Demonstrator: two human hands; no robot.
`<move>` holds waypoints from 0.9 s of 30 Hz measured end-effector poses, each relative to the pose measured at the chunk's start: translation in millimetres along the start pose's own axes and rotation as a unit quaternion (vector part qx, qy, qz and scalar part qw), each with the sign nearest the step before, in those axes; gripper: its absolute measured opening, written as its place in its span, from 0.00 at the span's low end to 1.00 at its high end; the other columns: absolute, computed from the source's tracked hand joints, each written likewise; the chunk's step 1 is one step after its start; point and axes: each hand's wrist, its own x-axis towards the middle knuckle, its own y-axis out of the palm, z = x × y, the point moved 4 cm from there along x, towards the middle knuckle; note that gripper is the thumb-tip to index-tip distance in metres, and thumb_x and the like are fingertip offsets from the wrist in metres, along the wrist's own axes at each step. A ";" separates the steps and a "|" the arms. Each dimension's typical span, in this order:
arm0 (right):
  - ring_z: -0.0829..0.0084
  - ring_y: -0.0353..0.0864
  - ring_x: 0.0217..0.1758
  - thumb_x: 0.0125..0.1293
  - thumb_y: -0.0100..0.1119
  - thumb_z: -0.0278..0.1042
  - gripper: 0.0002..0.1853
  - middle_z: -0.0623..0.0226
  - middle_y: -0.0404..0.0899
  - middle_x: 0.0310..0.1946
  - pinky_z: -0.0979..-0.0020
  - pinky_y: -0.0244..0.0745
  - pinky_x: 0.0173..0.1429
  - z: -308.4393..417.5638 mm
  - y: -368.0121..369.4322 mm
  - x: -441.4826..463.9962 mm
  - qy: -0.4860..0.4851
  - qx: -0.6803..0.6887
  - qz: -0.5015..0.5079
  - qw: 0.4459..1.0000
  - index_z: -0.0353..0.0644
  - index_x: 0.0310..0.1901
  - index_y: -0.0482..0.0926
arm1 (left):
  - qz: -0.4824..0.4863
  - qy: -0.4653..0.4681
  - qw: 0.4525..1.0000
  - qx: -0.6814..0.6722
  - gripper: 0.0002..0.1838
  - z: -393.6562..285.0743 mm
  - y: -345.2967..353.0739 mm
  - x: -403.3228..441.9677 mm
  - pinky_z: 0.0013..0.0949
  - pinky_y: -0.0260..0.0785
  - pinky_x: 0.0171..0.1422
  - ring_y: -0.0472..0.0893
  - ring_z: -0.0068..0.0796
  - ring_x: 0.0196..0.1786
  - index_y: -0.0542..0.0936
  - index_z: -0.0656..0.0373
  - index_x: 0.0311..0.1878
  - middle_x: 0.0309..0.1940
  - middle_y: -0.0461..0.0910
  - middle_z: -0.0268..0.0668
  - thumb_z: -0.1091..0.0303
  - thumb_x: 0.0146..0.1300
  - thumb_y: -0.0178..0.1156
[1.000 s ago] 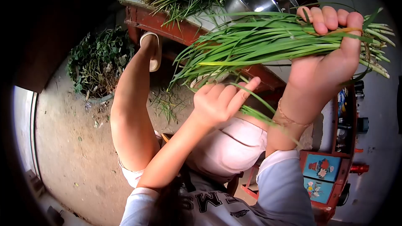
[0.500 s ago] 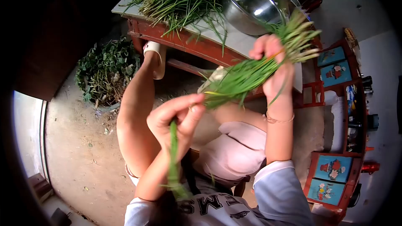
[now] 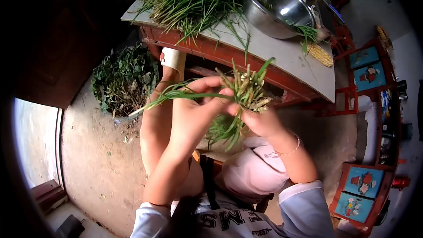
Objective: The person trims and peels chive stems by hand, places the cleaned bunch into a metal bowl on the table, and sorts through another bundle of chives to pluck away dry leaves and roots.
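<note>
A bunch of chives [image 3: 247, 89] is gripped in my right hand [image 3: 266, 125], its pale cut stem ends up and towards me, green leaves hanging below. My left hand [image 3: 194, 110] pinches a few loose chive strands [image 3: 169, 96] that trail to the left, its fingertips against the bunch's left side. Part of my right fingers is hidden behind the bunch. On the table [image 3: 282, 57] beyond lies a large pile of chives [image 3: 189, 6].
Two metal basins, the nearer [image 3: 269, 11] holding some greens, stand beside the pile. A corn cob [image 3: 320, 54] lies at the table's right corner. A heap of leafy plants [image 3: 125, 81] sits on the floor at left; a painted cabinet [image 3: 361, 180] stands at right.
The bunch has come down and left, turning so its stem ends point up. My left hand has risen to touch it. The view has shifted slightly.
</note>
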 end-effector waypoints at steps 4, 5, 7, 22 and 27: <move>0.77 0.74 0.33 0.58 0.52 0.30 0.07 0.67 0.76 0.28 0.77 0.70 0.36 -17.6 -22.9 6.2 0.103 0.091 -0.040 0.990 0.35 0.35 0.73 | -0.016 -0.035 0.999 0.017 0.06 24.8 -11.7 -3.3 0.13 0.54 0.26 0.66 0.08 0.25 0.71 0.62 0.38 0.24 0.72 0.25 0.71 0.59 0.52; 0.77 0.72 0.30 0.59 0.51 0.33 0.07 0.67 0.73 0.25 0.75 0.68 0.36 -22.4 -27.7 6.8 0.112 0.104 -0.082 0.985 0.38 0.33 0.72 | 0.005 -0.049 0.998 0.040 0.06 26.0 -10.5 -6.9 0.14 0.52 0.25 0.63 0.07 0.24 0.71 0.62 0.37 0.22 0.70 0.23 0.71 0.59 0.51; 0.75 0.72 0.30 0.58 0.53 0.38 0.10 0.65 0.73 0.25 0.74 0.69 0.38 -27.3 -32.6 9.0 0.158 0.107 -0.113 0.975 0.40 0.31 0.70 | 0.045 -0.027 0.989 0.140 0.07 31.3 -2.7 -11.7 0.14 0.50 0.23 0.60 0.08 0.21 0.72 0.61 0.39 0.19 0.65 0.21 0.69 0.61 0.47; 0.81 0.71 0.25 0.42 0.64 0.22 0.09 0.72 0.72 0.21 0.78 0.66 0.31 -13.6 11.8 9.0 0.222 -0.017 0.025 0.975 0.38 0.24 0.72 | 0.179 0.001 0.890 0.420 0.12 39.7 1.3 -31.0 0.44 0.66 0.35 0.74 0.50 0.30 0.74 0.66 0.26 0.23 0.74 0.51 0.64 0.50 0.51; 0.79 0.73 0.29 0.44 0.64 0.24 0.12 0.72 0.71 0.24 0.78 0.68 0.36 8.2 10.7 3.4 0.211 0.112 0.044 0.970 0.43 0.23 0.68 | 0.095 0.051 0.862 0.496 0.11 10.7 13.4 -61.7 0.41 0.62 0.30 0.72 0.48 0.26 0.72 0.65 0.28 0.20 0.72 0.50 0.65 0.53 0.54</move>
